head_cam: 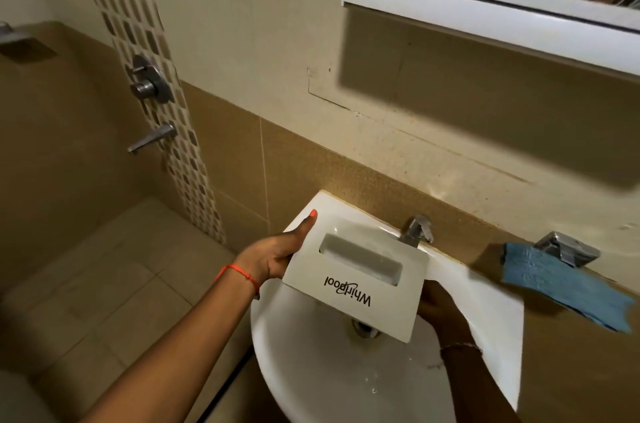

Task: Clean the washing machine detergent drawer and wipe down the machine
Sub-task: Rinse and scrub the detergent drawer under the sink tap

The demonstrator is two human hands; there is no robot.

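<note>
Holding fingers: left hand (273, 256) grips the detergent drawer (356, 284) by its left edge, thumb straight along it, other fingers behind.
Left arm: comes in across the sink (485, 301) at its left rim, red thread (239, 272) on the wrist.
Right side: right hand (436, 308) is shadowed over the sink bowl, fingers hidden behind the drawer; grasp unclear.
Drawer: above the sink, front panel up, body hidden.

Dim warm light, wide-angle edge distortion

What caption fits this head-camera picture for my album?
Left hand grips a white plastic Whirlpool detergent drawer above a white ceramic sink; right hand meets its other edge.
</note>
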